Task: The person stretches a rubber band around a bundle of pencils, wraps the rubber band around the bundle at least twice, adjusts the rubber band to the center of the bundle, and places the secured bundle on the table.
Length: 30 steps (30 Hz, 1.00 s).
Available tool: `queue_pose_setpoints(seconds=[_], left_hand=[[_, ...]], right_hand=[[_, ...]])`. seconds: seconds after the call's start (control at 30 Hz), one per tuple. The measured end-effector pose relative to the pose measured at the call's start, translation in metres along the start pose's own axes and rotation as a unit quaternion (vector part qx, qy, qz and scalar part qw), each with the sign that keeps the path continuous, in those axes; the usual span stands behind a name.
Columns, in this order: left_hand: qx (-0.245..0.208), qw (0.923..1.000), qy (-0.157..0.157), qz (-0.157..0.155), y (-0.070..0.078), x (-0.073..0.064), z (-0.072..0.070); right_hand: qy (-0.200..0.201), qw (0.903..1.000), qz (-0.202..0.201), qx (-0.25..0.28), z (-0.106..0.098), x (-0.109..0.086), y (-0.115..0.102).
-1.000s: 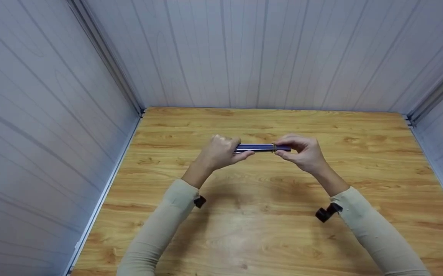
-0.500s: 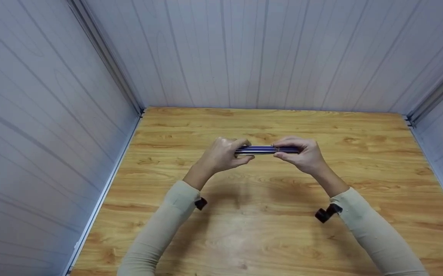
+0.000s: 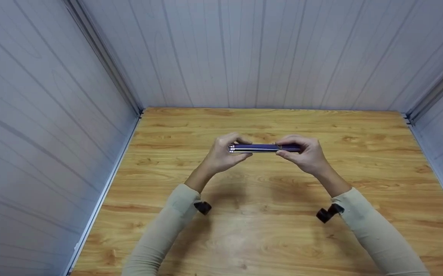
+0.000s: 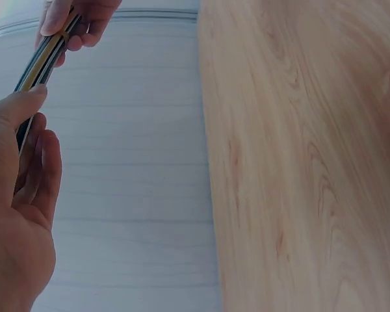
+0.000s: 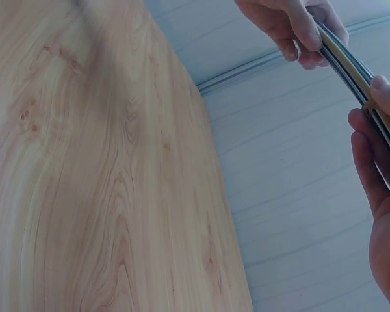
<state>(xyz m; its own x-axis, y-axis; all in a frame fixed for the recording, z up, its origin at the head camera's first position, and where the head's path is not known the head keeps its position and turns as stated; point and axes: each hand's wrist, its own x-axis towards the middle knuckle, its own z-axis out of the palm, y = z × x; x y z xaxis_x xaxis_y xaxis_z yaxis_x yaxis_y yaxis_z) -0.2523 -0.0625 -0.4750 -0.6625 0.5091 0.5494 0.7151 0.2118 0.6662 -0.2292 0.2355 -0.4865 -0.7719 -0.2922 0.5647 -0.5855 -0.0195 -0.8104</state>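
Observation:
A bundle of slim dark blue pencils (image 3: 260, 148) is held level between both hands above the table, with pale, metal-banded ends showing at its left. A yellowish strip runs along the bundle (image 4: 45, 62) in the left wrist view. My left hand (image 3: 220, 154) holds the left part, thumb on the near side and fingers on the far side. With thumb and fingertips, my right hand (image 3: 309, 155) pinches the right part beside a thin rubber band (image 5: 368, 104) that circles the pencils. The bundle's right end lies within the right palm.
Below the hands is a wood-grain table (image 3: 260, 214). Pale panelled walls (image 3: 244, 53) stand at its back and both sides. A small black camera (image 3: 203, 207) is worn on the left wrist, another black camera (image 3: 324, 215) on the right.
The pencils and rubber band have shifted slightly right, deeper into my right hand. My left hand's grip has loosened and turned, uncovering the pencils' left ends. The right hand has barely moved.

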Motion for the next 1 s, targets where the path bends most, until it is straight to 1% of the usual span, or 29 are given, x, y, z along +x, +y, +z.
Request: queue_pose_setpoints(seconds=[0.1, 0.2, 0.33, 0.4, 0.57, 0.63, 0.83, 1.0], left_hand=[[-0.003, 0.9999, 0.012, 0.01, -0.0018, 0.0, 0.0021], [-0.006, 0.9993, 0.026, 0.026, -0.0032, -0.0001, 0.006], [-0.026, 0.9976, 0.046, 0.043, -0.0059, -0.0013, 0.0097], [-0.039, 0.9969, 0.056, 0.039, -0.007, -0.0025, 0.0098], [-0.061, 0.9959, 0.067, 0.002, -0.0076, -0.0035, 0.006], [-0.066, 0.9955, 0.067, -0.007, -0.0067, -0.003, 0.0044], [-0.066, 0.9954, 0.067, -0.015, -0.0037, -0.0013, 0.0035], [-0.068, 0.9948, 0.074, -0.017, -0.0027, 0.0002, 0.0061]], right_hand=[[-0.005, 1.0, 0.007, -0.004, 0.0018, -0.0003, -0.0003], [-0.006, 0.9998, 0.014, -0.01, 0.0043, -0.001, -0.0009], [-0.011, 0.9997, 0.018, -0.014, 0.0055, -0.0018, -0.0012], [-0.014, 0.9998, 0.012, -0.012, 0.0049, -0.0016, -0.0009], [-0.016, 0.9998, -0.01, 0.011, 0.0005, 0.0004, -0.0016], [-0.016, 0.9995, -0.017, 0.02, -0.0012, 0.0013, -0.002], [-0.014, 0.9993, -0.028, 0.02, -0.0016, 0.0035, -0.0013], [-0.009, 0.9994, -0.022, 0.027, 0.0024, 0.0043, -0.0005]])
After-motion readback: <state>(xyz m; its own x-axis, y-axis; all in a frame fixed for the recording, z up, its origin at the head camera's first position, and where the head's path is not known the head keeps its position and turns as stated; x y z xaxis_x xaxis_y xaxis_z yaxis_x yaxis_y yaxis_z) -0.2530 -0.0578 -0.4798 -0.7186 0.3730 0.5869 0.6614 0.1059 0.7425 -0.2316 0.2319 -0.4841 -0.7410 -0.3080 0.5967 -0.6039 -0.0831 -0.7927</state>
